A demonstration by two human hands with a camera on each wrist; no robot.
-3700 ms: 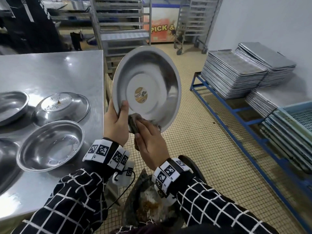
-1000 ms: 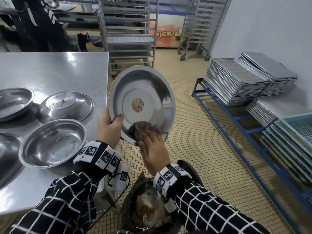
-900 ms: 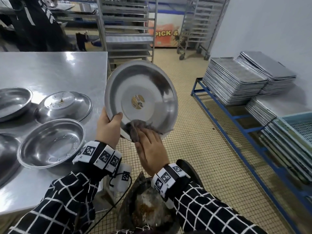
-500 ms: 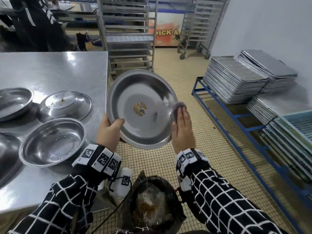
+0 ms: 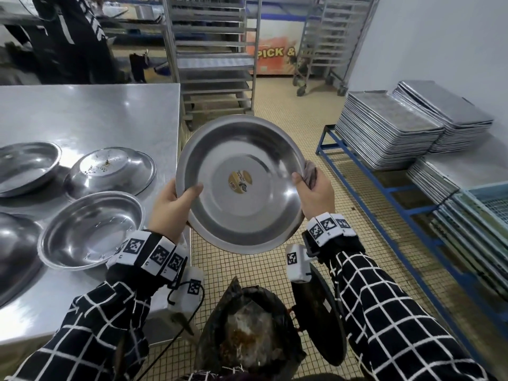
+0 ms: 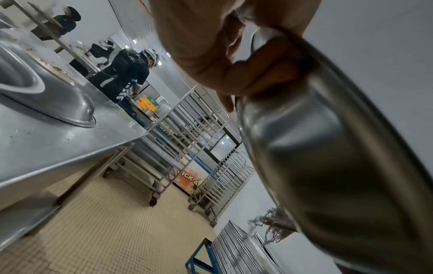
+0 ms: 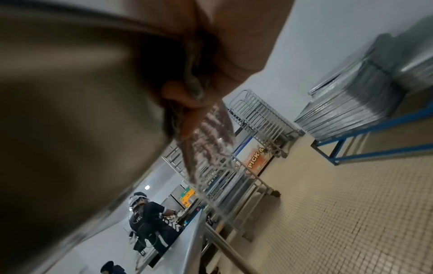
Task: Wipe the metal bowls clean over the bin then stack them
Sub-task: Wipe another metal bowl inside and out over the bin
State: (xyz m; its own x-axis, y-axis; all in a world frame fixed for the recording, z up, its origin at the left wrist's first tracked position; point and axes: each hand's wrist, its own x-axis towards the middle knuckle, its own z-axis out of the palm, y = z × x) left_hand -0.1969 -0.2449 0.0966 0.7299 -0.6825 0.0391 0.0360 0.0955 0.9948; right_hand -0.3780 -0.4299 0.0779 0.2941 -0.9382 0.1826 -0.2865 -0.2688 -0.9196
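From my head view, the bowl (image 5: 242, 185) hides the fingers of my left hand (image 5: 171, 207) behind its rim; only the thumb shows. My right hand (image 5: 316, 196) covers most of the cloth (image 5: 310, 171), so I cannot tell its shape. The bin (image 5: 247, 336) is cut off by the bottom edge. On the table (image 5: 90, 111), 2 bowls run off the left edge. The sticker (image 5: 240, 181) print is too small to read. My right wrist view is smeared with blur.
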